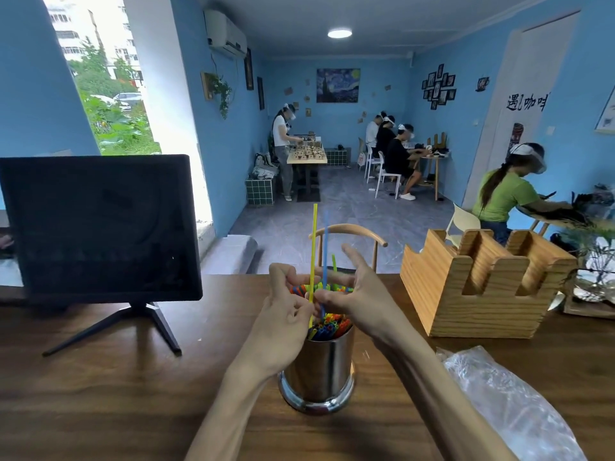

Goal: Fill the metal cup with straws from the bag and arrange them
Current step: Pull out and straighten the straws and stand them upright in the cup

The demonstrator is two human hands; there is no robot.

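The cup (pixel 317 371) stands upright near the front edge of the counter (pixel 133 377), a polished steel cylinder with a flared, mirror-bright foot and no label that can be read. It is packed with thin plastic straws (pixel 327 327) in blue, yellow, orange, red and green, their open round ends showing at the rim. Both hands work just above it. The left hand (pixel 283 314) has its grip pinched on a long yellow straw (pixel 313 247) that rises well above the rest; the right hand (pixel 349 291) has thumb and finger closed on a blue straw (pixel 325 247) just beside it, its other fingers spread. A crumpled clear plastic bag (pixel 506 400) lies on the counter to the right, apart from the cup. Behind it sits a slotted block of pale grained wood (pixel 482 294). To the left a dark, blank monitor (pixel 96 224) stands on a tripod foot. The counter is dark, glossy wood. On the far blue wall, black brush characters (pixel 527 102) are partly cut off by a door frame.
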